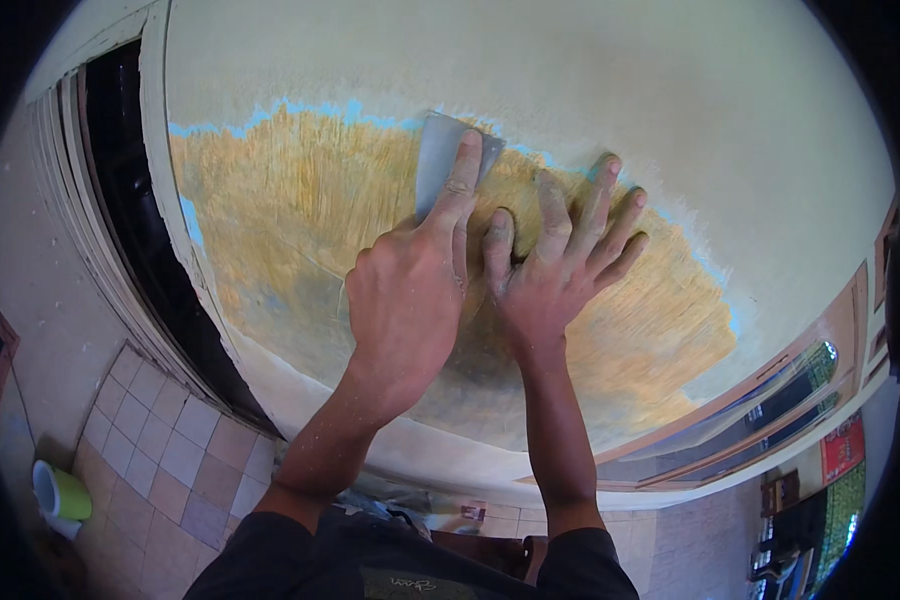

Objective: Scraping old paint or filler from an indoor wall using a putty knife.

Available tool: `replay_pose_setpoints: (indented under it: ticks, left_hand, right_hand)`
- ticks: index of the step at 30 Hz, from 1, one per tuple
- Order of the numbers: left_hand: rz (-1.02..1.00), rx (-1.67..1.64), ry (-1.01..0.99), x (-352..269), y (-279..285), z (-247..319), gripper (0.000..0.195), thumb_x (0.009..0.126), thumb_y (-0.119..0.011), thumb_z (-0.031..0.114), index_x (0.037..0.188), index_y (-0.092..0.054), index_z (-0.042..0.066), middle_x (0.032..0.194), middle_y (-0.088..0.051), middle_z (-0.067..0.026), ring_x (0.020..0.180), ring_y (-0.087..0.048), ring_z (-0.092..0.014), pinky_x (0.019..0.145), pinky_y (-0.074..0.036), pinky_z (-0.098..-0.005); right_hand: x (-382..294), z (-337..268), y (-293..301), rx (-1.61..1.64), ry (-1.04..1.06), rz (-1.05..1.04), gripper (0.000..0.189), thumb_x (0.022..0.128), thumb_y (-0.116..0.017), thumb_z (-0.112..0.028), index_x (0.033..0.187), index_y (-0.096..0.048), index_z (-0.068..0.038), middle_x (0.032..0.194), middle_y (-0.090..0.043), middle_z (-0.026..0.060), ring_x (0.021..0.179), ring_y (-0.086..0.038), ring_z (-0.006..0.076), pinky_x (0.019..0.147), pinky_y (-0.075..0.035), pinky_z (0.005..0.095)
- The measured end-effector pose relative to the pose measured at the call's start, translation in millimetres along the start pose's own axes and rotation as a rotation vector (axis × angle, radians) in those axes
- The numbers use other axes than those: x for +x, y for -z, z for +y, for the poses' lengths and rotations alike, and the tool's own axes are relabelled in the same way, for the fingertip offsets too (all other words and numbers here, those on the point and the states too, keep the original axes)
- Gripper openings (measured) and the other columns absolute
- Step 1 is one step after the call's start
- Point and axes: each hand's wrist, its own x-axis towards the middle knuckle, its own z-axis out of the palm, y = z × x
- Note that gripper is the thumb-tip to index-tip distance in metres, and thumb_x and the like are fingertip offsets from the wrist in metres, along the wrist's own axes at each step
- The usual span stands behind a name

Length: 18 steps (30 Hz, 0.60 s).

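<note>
My left hand (412, 277) grips a scraper with a flat metal blade (439, 154), its index finger stretched along the blade. The blade lies against the wall at the upper border of a rough ochre patch (292, 202), where thin light-blue paint edges show. The scraper's handle is hidden under the hand. To its right, my right hand (562, 255) rests on the patch with fingers spread, the fingertips near the blue edge. Pale dust covers the fingers of both hands. Smooth greyish-cream wall paint (570, 82) surrounds the patch above.
A white door frame (169, 180) with a dark opening borders the patch on the left. At lower left a green and white bucket (71, 491) stands by the tiled floor (165, 450). A wood-framed window (765, 405) is at lower right.
</note>
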Motion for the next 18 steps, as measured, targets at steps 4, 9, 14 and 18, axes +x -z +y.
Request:
replay_pose_setpoints:
  ticks: [4,9,14,18]
  left_hand:
    - [0.053,-0.106,-0.075,-12,-9,-16,0.06,0.094,-0.062,0.003,0.15,-0.049,0.02,0.091,-0.072,-0.0209,0.074,-0.07,-0.037,0.067,-0.056,-0.0417]
    - [0.041,-0.093,-0.071,-4,-7,-10,0.061,0.095,-0.062,0.005,0.151,-0.047,0.022,0.091,-0.073,-0.0202,0.073,-0.07,-0.038,0.067,-0.056,-0.042]
    - [0.079,-0.103,-0.12,-15,-15,-22,0.064,0.096,-0.061,0.013,0.154,-0.042,0.028,0.066,-0.065,-0.0145,0.055,-0.066,-0.032,0.052,-0.053,-0.0444]
    - [0.039,-0.053,-0.072,-5,-6,-13,0.066,0.095,-0.063,0.013,0.155,-0.041,0.028,0.066,-0.065,-0.0136,0.057,-0.067,-0.032,0.054,-0.053,-0.0448]
  right_hand:
    - [-1,-1,-2,-0.012,0.007,0.017,0.043,0.091,-0.06,-0.046,0.127,-0.063,-0.021,0.159,-0.037,0.0212,0.149,-0.023,0.0501,0.116,-0.008,0.0669]
    - [-1,-2,0,-0.008,0.01,0.013,0.043,0.091,-0.061,-0.046,0.126,-0.063,-0.021,0.159,-0.037,0.0215,0.149,-0.023,0.0505,0.116,-0.008,0.0671]
    - [-4,-3,-1,-0.011,0.019,0.02,0.043,0.09,-0.062,-0.046,0.126,-0.063,-0.021,0.16,-0.035,0.0213,0.149,-0.022,0.0507,0.116,-0.007,0.0671]
    - [0,-6,1,0.0,0.016,0.008,0.044,0.09,-0.062,-0.045,0.127,-0.062,-0.022,0.16,-0.035,0.0213,0.149,-0.022,0.0504,0.117,-0.007,0.0669]
